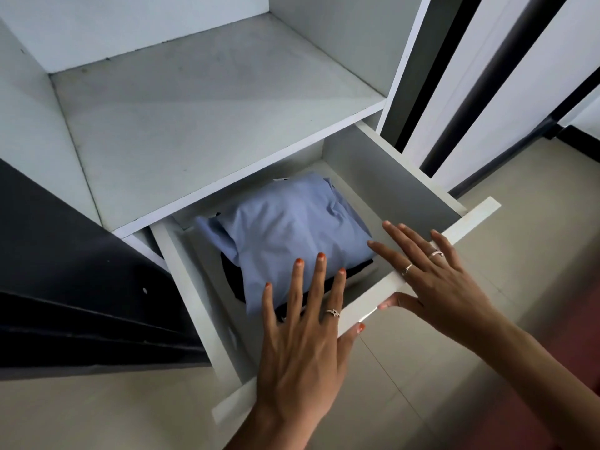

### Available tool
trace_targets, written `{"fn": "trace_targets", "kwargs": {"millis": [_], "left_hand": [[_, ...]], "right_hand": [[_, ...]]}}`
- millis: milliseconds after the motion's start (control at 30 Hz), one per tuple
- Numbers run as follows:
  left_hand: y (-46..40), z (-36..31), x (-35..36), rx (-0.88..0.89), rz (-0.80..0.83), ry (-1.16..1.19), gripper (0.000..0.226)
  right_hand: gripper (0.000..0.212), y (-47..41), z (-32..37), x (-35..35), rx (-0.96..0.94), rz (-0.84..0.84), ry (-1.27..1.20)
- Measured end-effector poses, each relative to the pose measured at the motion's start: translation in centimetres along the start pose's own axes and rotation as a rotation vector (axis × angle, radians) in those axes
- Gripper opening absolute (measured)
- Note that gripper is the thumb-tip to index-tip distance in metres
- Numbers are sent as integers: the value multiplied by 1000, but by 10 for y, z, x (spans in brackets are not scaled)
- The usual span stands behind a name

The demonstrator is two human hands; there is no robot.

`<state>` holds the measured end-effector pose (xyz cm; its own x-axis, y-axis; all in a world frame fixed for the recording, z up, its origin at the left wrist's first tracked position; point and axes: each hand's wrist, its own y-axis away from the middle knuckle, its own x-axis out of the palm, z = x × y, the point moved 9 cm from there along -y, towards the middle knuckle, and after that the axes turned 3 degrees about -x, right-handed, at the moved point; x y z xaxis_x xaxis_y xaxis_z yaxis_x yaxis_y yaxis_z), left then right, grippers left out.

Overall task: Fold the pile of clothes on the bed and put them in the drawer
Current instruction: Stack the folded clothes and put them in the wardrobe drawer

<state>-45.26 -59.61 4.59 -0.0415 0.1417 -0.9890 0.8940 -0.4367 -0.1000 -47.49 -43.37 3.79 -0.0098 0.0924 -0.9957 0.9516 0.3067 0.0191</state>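
Resting flat-fingered on the smooth white drawer (pixel 418 280) front, both hands' grips lie slack beside soft blue cloth (pixel 285 228).

The left hand (pixel 300 349) reaches forward, palm down, its four fingers (pixel 319 280) straight and slightly spread, the thumb held off to the side. A ring sits on its ring finger (the nails are painted orange). The right hand (pixel 438 280) lies just beside it, further forward, coming in at a slant from the right. Its fingers are straight and fanned too, with its thumb tucked below the palm. Two rings show on it. Both forearms are bare.
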Motion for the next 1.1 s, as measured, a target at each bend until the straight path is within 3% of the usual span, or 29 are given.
{"fn": "trace_targets", "kwargs": {"millis": [400,633,733,900,1100], "left_hand": [[-50,62,-9,-22,-115,-143,74],[-102,120,-22,-201,-180,-124,94],[-124,144,-23,-223,-217,-134,98],[-131,150,-31,-283,-431,-99,81],[-133,150,-30,-341,-559,-134,68]], "right_hand": [[86,-78,10,-7,-13,-33,-93],[100,-147,8,-9,36,-78,-86],[97,-180,13,-17,24,-203,-55],[75,-206,18,-23,41,-412,1],[60,-216,15,-36,-6,-609,90]]}}
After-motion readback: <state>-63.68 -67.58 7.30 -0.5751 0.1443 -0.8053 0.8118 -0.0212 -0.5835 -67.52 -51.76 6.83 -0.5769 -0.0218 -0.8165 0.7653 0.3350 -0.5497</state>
